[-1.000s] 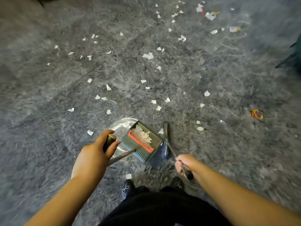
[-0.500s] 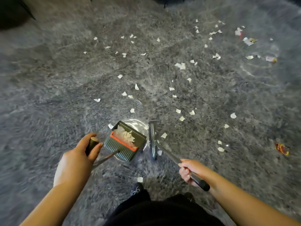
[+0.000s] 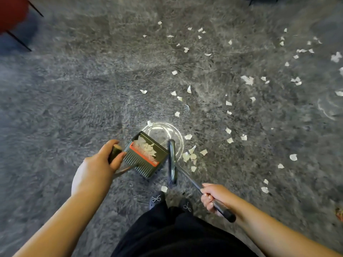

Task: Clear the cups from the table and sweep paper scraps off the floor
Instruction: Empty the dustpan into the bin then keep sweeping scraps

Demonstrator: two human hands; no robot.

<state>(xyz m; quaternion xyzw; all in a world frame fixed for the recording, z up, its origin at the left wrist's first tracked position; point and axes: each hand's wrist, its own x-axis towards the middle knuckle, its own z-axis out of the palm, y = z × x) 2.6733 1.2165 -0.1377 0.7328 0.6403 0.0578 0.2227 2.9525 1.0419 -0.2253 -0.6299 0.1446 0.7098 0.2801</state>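
The left hand [image 3: 96,169] grips the top of the dustpan's handle [image 3: 114,153], fingers and thumb curled round its dark end. The dustpan [image 3: 146,154] is dark green with an orange strip and a comb of teeth along its near edge; it stands on the grey carpet [image 3: 74,101] just ahead of the person's feet, and a small heap of white paper scraps [image 3: 146,146] lies inside it.

The right hand [image 3: 215,196] is wrapped round the thin metal shaft of the broom [image 3: 193,180], whose black grip end sticks out behind the fist. The broom head [image 3: 172,160] lies on the carpet just beside the dustpan's right side, long edge running away from the person. A cluster of scraps [image 3: 191,156] sits touching or nearly touching the far side of the broom head.

Many more scraps [image 3: 246,79] are strewn over the carpet ahead and to the right, thinning out towards the left. A bright ring of light [image 3: 167,127] shows on the carpet behind the dustpan. Two dark shoes [image 3: 157,199] with small bows peek out from under black clothing. Part of a red chair [image 3: 11,13] with thin black legs stands at the upper left.
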